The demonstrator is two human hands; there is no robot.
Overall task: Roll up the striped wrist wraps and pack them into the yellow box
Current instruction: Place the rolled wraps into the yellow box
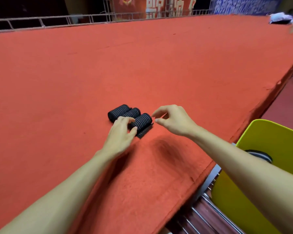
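Left grip [120,130] pinches the near roll [142,122]; right grip [172,120] hovers loose beside it, holding nothing. Tail [145,132] lies flat: likely finish rolling, then carry to box [277,144].

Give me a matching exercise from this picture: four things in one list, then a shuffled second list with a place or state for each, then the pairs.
Things:
1. nearest wrap roll
2. yellow box
3. left hand
4. pale cloth bundle

Places and states:
A. at the far right corner of the table
B. beside the table's right edge
C. tail end lying flat, unrolled
D. fingers and thumb on a roll

Pairs: 1-C, 2-B, 3-D, 4-A.
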